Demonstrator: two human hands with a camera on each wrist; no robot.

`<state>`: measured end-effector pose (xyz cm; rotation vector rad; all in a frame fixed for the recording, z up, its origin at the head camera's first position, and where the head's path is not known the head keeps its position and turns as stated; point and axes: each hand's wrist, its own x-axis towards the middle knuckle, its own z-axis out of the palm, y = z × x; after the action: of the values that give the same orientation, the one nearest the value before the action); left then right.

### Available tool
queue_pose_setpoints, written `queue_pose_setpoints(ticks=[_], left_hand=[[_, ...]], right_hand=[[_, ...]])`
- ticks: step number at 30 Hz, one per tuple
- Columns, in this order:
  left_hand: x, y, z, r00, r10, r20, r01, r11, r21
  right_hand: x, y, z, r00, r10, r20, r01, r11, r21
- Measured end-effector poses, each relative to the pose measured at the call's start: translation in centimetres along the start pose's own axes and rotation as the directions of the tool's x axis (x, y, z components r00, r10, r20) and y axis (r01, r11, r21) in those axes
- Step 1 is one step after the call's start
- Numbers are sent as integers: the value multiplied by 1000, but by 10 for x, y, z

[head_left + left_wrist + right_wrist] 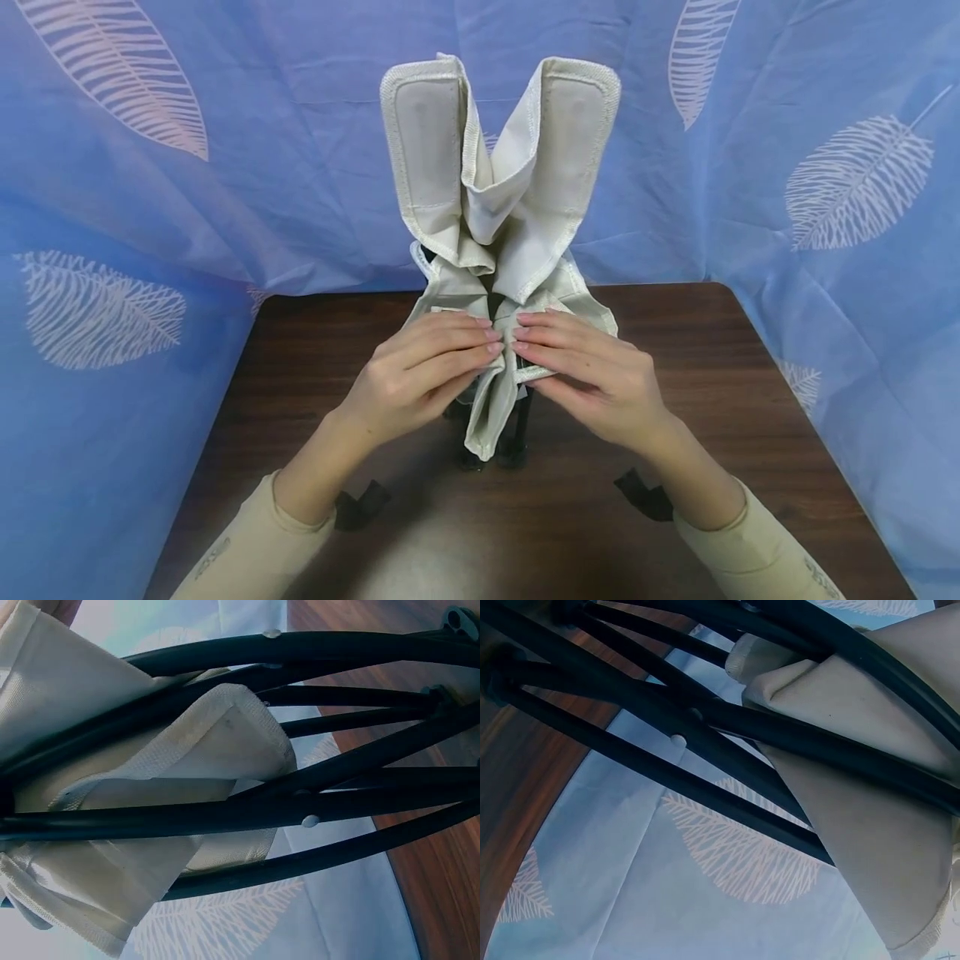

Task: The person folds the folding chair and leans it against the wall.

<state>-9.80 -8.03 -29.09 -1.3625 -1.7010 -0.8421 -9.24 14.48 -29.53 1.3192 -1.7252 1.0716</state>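
Observation:
A folding camp chair with cream canvas (566, 175) stands upright on the table, drawn together, its two back flaps spread upward in a V. My left hand (423, 367) grips the canvas-covered left side near the middle. Opposite it, my right hand (600, 371) grips the right side, and the fingertips of both hands nearly meet. A fold of seat cloth (489, 417) hangs down between them. In the left wrist view, black crossing tubes (337, 801) run beneath the canvas. More black tubes (780, 731) cross in the right wrist view, joined by round rivets. The palms are hidden.
The chair's feet stand on a dark brown wooden table (300, 350). Blue cloth (315, 125) with white leaf prints hangs behind and along both sides. Dark pieces (643, 493) show beside both wrists, close to the cream sleeves (255, 542).

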Motion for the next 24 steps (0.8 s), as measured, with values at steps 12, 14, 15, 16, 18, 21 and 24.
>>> queue_pose_setpoints(ticks=[12,14,15,16,18,21,24], left_hand=[[-2,-1,-6,999,-27,-35,29,998,61],[-3,-1,-7,998,-48,-46,51,995,85],[-4,-2,-9,997,-61,-48,65,994,90],[-5,-2,-10,996,-70,-52,74,993,93],[-7,-3,-12,995,-87,-58,92,991,93],[-12,-5,-16,990,-119,-79,125,988,86],[-21,-6,-20,979,-163,-125,173,982,72]], right_hand=[[2,-4,-7,999,43,16,-42,997,-59],[2,-4,-9,999,48,-2,-48,997,-62],[1,-3,-11,999,52,-15,-53,997,-61],[1,-3,-13,998,56,-31,-57,996,-62],[1,-2,-17,995,63,-73,-68,995,-73],[-1,0,-24,982,70,-178,-91,990,-110],[-6,2,-28,935,95,-343,-163,971,-175]])
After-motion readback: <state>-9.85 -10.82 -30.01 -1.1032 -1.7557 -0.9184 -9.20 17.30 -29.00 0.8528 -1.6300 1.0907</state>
